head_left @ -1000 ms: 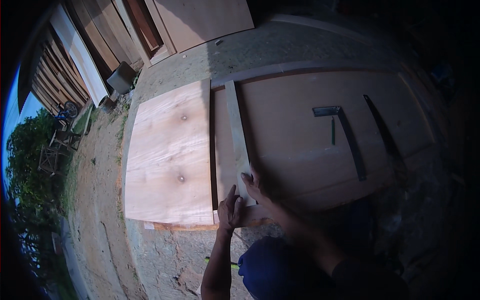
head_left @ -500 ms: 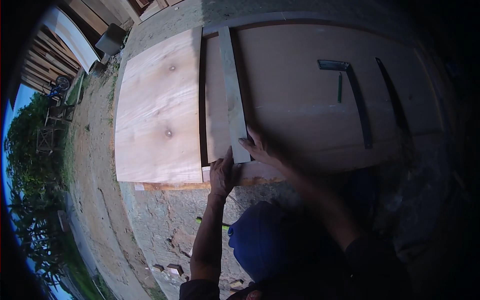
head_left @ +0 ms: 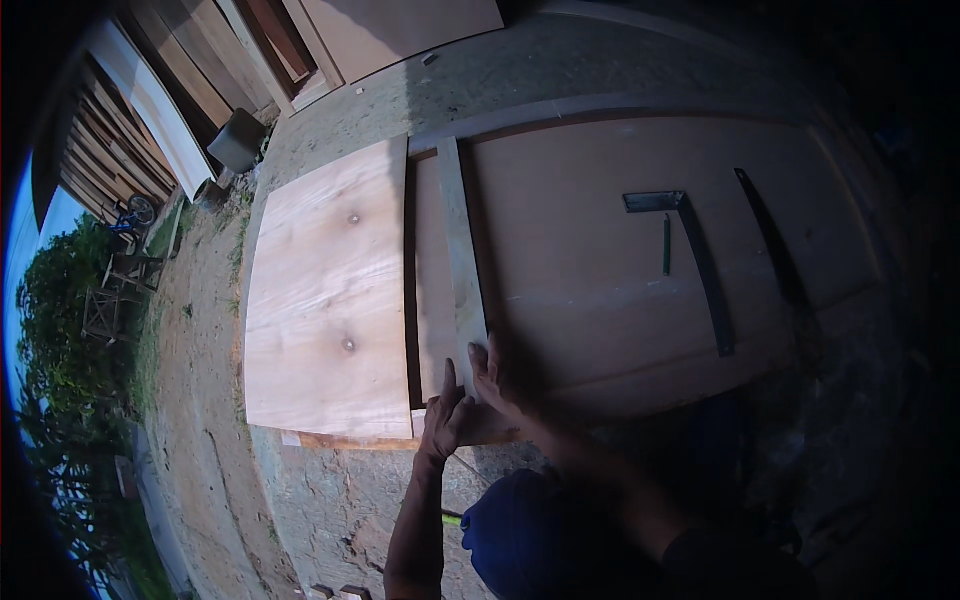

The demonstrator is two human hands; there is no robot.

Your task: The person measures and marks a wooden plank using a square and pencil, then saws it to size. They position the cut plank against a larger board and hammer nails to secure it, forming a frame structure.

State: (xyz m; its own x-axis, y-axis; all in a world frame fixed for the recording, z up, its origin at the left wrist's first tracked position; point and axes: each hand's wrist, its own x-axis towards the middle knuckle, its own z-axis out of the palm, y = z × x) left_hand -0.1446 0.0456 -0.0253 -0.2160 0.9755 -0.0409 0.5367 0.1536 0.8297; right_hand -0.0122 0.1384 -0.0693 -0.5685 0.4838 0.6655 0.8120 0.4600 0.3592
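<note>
A pale wooden slat (head_left: 460, 240) lies front to back across a large wooden panel with a raised frame (head_left: 570, 230). My right hand (head_left: 495, 380) grips the slat by its right edge near the close end, a fingertip on its face. Beside the slat's left edge, my left hand (head_left: 443, 425) rests at the panel's near edge, index finger stretched away from me; its other fingers are partly hidden. Left of the slat, a light plywood sheet (head_left: 330, 290) covers the panel's end, with a dark gap between them.
A metal square (head_left: 708, 275), a green pencil (head_left: 667, 245) and a dark handsaw (head_left: 772, 235) lie on the panel's right half. Boards (head_left: 190, 50) lean at the far left near a grey container (head_left: 238, 140). Below, small wood offcuts (head_left: 352, 593) lie on the rough ground.
The view has tilted, so the panel sits lower and more of the far ground shows. My right hand has shifted slightly on the slat; my left hand stays beside it.
</note>
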